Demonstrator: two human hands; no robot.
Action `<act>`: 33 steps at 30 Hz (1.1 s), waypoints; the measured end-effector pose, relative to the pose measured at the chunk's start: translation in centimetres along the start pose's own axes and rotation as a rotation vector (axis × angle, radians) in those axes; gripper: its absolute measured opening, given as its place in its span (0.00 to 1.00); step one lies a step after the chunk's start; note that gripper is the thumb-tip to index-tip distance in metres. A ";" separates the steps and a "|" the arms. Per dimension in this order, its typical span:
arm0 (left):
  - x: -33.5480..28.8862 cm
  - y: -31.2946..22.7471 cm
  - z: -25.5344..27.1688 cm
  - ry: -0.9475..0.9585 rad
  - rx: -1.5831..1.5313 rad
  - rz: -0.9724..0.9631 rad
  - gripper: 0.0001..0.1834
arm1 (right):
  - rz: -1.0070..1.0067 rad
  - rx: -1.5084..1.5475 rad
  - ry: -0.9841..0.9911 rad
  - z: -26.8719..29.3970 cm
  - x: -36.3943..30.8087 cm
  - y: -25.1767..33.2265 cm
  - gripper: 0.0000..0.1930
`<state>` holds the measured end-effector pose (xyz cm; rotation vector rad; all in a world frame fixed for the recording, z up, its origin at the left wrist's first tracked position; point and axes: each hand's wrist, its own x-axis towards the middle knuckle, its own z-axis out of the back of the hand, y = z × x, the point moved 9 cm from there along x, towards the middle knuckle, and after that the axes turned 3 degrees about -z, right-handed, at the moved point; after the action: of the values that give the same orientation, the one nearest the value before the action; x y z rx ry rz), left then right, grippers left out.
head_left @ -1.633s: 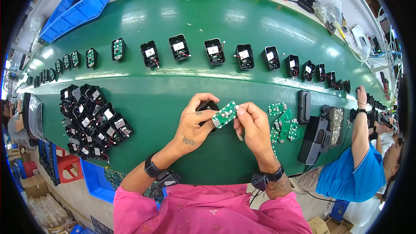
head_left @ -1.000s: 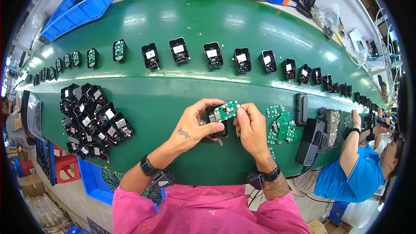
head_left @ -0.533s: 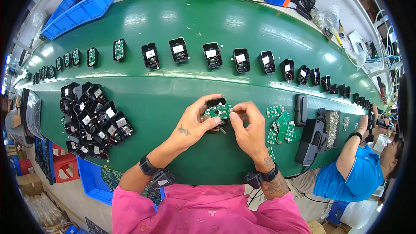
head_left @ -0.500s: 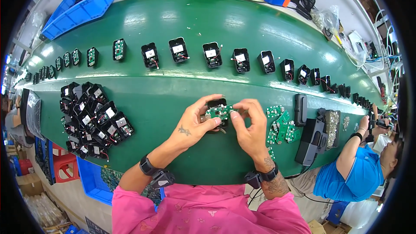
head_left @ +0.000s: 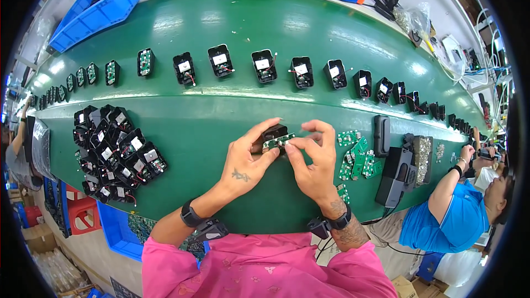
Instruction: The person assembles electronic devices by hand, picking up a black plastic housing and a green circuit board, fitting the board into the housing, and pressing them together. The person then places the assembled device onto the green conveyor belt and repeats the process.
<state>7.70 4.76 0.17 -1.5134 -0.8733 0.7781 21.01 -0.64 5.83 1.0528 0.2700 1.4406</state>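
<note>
In front of me my left hand is wrapped round a small black plastic housing. Across its near side lies a green circuit board, tilted so that I see it at a slant. My left thumb presses on one end of the board. The thumb and index finger of my right hand pinch the other end, its remaining fingers raised. The inside of the housing is mostly hidden. Loose green circuit boards lie in a heap to the right of my right hand.
A pile of black housings with wires stands at left. More housings form a long row across the green table. To the right are a black device and a tray of small metal parts. A co-worker in blue sits beyond.
The board has tipped from nearly face-up to a steeper slant against the housing. My right fingers have closed in on its end. The row of housings appears slightly farther left.
</note>
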 end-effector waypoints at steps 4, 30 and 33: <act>-0.1 -0.4 0.3 -0.060 0.012 0.002 0.28 | -0.002 0.020 0.078 -0.6 0.0 0.1 0.03; -0.3 -3.8 -1.3 0.050 0.646 -0.344 0.34 | 0.105 -0.006 0.304 -1.1 0.1 0.4 0.03; -0.5 -4.0 -1.6 0.073 0.765 -0.377 0.34 | 0.130 -0.028 0.314 -1.2 0.0 0.2 0.04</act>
<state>8.40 3.78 4.36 -0.6726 -0.6641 0.6613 19.98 -0.19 5.32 0.8308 0.4110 1.7236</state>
